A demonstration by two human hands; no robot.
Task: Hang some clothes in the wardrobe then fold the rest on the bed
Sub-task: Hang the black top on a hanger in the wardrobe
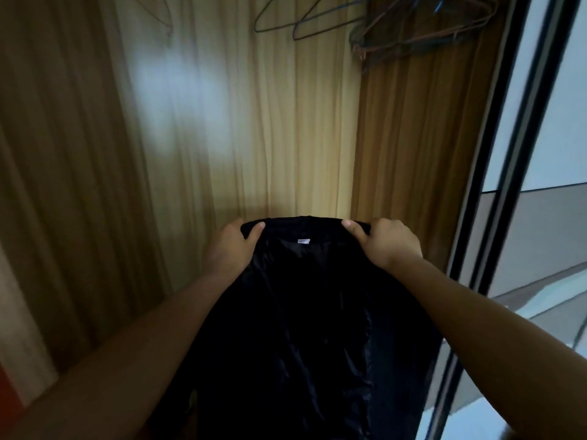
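A black garment (305,312) with a shiny lining and a small white label at the neck hangs down in front of me inside the wooden wardrobe (241,122). My left hand (233,244) grips its top edge at the left, thumb over the fabric. At the right end of that edge my right hand (387,241) grips the same garment. The lower part of the garment runs out of the frame.
Several empty wire hangers (305,17) hang at the top of the wardrobe, with a bunch of them (422,30) toward the right. A sliding door with a dark frame (495,217) and a glossy panel stands at the right. The wardrobe's wooden side wall is at the left.
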